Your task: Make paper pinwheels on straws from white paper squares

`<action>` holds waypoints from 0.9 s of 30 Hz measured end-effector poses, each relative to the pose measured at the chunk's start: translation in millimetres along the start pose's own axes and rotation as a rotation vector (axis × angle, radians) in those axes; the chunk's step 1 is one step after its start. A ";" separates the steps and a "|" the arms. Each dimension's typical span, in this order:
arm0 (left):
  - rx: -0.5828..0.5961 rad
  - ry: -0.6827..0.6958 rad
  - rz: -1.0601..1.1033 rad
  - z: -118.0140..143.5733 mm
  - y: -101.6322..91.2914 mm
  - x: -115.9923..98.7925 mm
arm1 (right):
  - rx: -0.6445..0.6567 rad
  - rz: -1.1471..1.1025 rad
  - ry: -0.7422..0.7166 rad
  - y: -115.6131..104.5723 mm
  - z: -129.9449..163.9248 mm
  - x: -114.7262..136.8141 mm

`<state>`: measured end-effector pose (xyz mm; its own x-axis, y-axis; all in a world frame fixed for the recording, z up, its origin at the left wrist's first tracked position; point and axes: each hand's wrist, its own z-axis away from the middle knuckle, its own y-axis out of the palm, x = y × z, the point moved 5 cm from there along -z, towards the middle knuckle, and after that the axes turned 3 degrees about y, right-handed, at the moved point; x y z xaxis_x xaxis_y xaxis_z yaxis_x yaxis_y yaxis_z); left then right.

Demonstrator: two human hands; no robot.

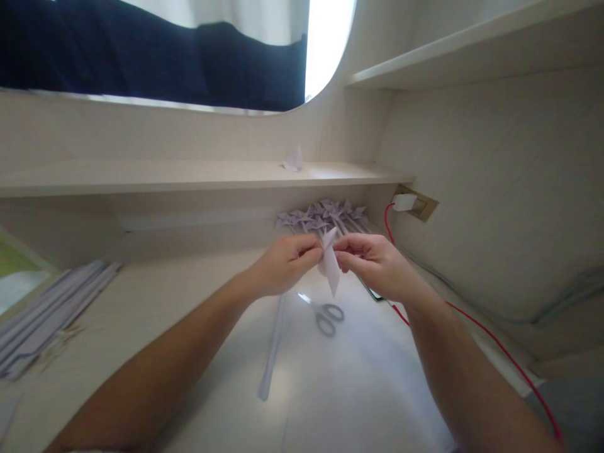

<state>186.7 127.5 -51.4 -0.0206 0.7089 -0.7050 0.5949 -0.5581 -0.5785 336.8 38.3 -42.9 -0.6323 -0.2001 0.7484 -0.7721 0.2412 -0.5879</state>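
A folded white paper piece (pixel 332 267) with pointed ends is held up over the table between my two hands. My left hand (pixel 290 261) pinches its left side between thumb and fingers. From the right, my right hand (pixel 375 258) closes thumb and fingertips at the paper's edge. Below them on the table lie grey-handled scissors (pixel 325 314), blades toward the upper left. A rolled white paper stick (pixel 271 362) rests left of the scissors, its upper end near my left forearm. Behind my hands is a pile of folded paper pinwheel shapes (pixel 321 211) on paper sticks.
A shelf (pixel 189 176) runs along the back, with a folded paper piece (pixel 293 160) on it. Long paper strips (pixel 51 314) lie stacked at the left. A white charger (pixel 404 201) with a red cable (pixel 500 346) is plugged in at right. A dark-edged device (pixel 374 293) lies partly behind my right hand.
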 end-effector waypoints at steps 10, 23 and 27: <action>0.206 -0.109 -0.006 7.8 36.0 30.6 | 0.023 -0.176 0.135 28.6 26.2 -46.6; 0.165 -0.202 -0.045 40.5 40.5 47.9 | 0.030 -0.676 0.352 81.6 33.2 -84.3; 0.137 -0.236 -0.095 47.3 30.7 37.2 | 0.116 -0.800 0.380 94.8 34.3 -82.6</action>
<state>166.2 116.4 -114.8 -0.2670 0.6496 -0.7119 0.4674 -0.5587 -0.6851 313.6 45.2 -171.0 0.1461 0.0657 0.9871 -0.9879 0.0628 0.1420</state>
